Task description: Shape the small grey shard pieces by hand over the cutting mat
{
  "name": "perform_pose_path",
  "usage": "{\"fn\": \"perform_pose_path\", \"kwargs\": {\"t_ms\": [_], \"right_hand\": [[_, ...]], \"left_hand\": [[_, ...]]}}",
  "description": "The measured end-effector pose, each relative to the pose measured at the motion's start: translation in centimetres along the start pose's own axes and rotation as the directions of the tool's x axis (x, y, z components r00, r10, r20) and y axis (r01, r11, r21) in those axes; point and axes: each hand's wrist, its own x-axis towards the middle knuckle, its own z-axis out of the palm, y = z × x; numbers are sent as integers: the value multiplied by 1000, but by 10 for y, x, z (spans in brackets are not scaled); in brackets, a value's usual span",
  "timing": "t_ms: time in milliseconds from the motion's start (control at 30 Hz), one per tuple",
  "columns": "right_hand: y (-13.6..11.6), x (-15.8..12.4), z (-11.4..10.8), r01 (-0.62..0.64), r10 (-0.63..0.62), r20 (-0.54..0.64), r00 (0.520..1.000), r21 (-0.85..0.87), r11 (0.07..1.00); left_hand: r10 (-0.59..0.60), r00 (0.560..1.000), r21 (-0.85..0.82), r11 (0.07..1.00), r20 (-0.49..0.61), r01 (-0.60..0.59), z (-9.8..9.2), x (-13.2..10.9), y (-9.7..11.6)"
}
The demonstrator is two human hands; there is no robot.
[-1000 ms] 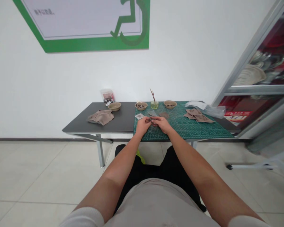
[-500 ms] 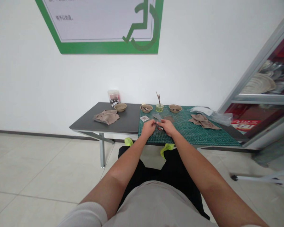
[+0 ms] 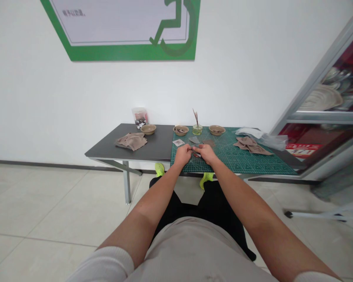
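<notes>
Against the white wall, a dark grey table (image 3: pixel 153 150) is set up, and its right part is covered by a green cutting mat (image 3: pixel 247 160). 2 crumpled beige cloths are laid out: 1 on the bare tabletop at the left (image 3: pixel 131 140), 1 on the mat's right side (image 3: pixel 250 145), with a clear plastic bag (image 3: pixel 267 138) bunched up just behind that one. Pretty much at the mat's near left edge, the left hand (image 3: pixel 182 154) and right hand (image 3: pixel 206 152) are brought together, fingertips nearly touching. 3 tan bowls are lined up along the back: 1 off the mat (image 3: pixel 148 129), 2 on it (image 3: pixel 181 130) (image 3: pixel 217 129). Between those 2, a small glass jar (image 3: pixel 197 128) with thin sticks is stood upright. A lidded plastic tub (image 3: pixel 139 116) is parked behind the leftmost bowl. A little white card (image 3: pixel 178 143) is left just beyond the left hand. Finally, a tiny thin piece (image 3: pixel 195 152) is pinched between both hands' bunched fingertips, low over the mat; it's too small to be made out.
</notes>
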Motion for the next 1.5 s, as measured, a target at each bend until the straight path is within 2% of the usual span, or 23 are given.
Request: {"fn": "perform_pose_path", "kwargs": {"t_ms": [167,367,567,700,933,1067,1167,1367,1500], "right_hand": [[3,1,-3,91,-78,86,993,-163,982],[0,0,-2,16,-14,63,998,-19,1000],[4,2,-7,85,-84,79,993,-15,996],[6,5,-9,116,-123,77,989,85,990],[3,2,-7,89,-102,87,991,138,986],[2,3,-7,79,-84,166,983,39,996],[3,5,-8,52,-41,176,983,-55,997],[5,7,-8,33,-32,147,989,-2,999],[4,5,-8,60,-51,149,988,-58,997]], "left_hand": [[-6,1000,51,999,27,5,0,1,2],[-5,1000,-45,999,21,6,0,1,-2],[-85,996,-158,984,14,86,-3,1,4],[-126,992,-193,973,15,126,-4,3,6],[-55,998,-165,984,38,61,-3,6,2],[-53,998,-166,985,28,57,-3,4,0],[-41,999,-104,994,17,42,-3,3,-1],[-6,1000,-115,993,19,8,-3,1,-1],[16,999,-88,996,28,-13,-2,2,-2]]}}
